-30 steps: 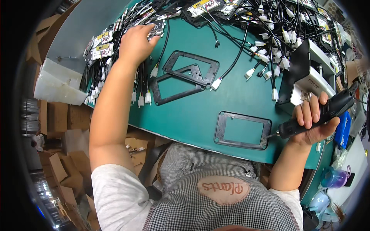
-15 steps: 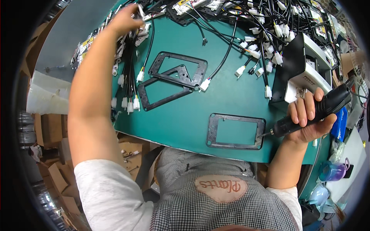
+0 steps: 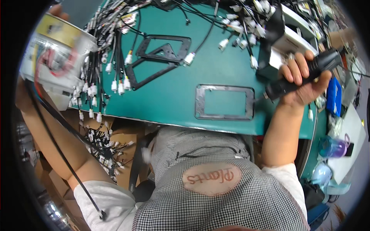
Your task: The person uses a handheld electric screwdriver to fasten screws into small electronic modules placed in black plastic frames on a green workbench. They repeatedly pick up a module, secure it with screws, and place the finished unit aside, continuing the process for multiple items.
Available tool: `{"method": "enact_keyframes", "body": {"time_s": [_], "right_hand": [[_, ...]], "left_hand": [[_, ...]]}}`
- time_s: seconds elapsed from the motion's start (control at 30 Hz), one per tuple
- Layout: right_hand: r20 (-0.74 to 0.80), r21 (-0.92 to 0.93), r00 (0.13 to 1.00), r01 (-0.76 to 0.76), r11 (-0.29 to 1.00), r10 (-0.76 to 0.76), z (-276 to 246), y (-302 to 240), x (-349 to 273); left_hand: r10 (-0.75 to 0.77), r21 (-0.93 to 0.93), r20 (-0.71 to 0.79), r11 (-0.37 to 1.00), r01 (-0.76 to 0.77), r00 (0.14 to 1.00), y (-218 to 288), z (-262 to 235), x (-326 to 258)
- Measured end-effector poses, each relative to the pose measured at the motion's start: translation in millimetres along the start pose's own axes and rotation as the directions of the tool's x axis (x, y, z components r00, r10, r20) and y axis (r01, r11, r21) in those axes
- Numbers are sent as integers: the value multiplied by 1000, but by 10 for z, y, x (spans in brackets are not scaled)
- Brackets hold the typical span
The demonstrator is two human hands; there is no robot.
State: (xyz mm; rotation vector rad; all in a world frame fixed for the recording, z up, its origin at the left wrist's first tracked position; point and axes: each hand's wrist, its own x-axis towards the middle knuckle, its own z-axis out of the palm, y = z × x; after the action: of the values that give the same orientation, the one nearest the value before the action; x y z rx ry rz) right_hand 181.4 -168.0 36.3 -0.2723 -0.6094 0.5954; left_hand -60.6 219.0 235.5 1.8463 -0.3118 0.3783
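Observation:
At the far left, my left hand (image 3: 58, 12) is closed on a flat white circuit module (image 3: 50, 79), with a yellow label and red wires. Fingertips curl over its upper edge; the rest of the hand is mostly hidden. Black cables (image 3: 58, 134) hang from the module across my left forearm. My right hand (image 3: 302, 82) wraps round a black electric screwdriver (image 3: 322, 65), its tip pointing left, close to the right side of a black rectangular plastic frame (image 3: 200, 104). That frame lies flat near the table's front edge. Motion blurs the module.
Two more black frames, an upper one (image 3: 184, 49) and a lower one (image 3: 154, 77), overlap on the green table (image 3: 162, 104). Bundled cables with white connectors (image 3: 119, 86) lie to their left; more (image 3: 231, 23) lie behind. A black-and-white machine (image 3: 287, 38) stands at right, and a purple-blue cup (image 3: 333, 147) beyond.
My left hand has come from the back-left pile toward me and outward, now carrying the module with trailing cables. The whole view has shifted. My right hand keeps hold of the screwdriver.

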Motion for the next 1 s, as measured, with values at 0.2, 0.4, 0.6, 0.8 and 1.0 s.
{"method": "enact_keyframes", "body": {"time_s": [0.2,0.4,0.6,0.8,1.0], "right_hand": [[36,33,998,47,998,-48,-118,-126,-16],[70,106,997,19,994,-26,-153,-206,14],[137,86,990,28,996,-40,-179,-205,9],[130,-81,970,216,973,-204,-293,-155,36],[93,-91,978,197,976,-189,-253,-132,30]], "left_hand": [[-167,-44,54,985,169,984,-914,1787,-174],[-36,548,38,837,9,999,-1380,2265,-442],[-109,782,127,622,-32,986,-1278,2319,-445],[-91,686,130,728,-23,987,-1401,2630,-471],[-135,791,135,612,-24,982,-1538,2702,-520]]}}
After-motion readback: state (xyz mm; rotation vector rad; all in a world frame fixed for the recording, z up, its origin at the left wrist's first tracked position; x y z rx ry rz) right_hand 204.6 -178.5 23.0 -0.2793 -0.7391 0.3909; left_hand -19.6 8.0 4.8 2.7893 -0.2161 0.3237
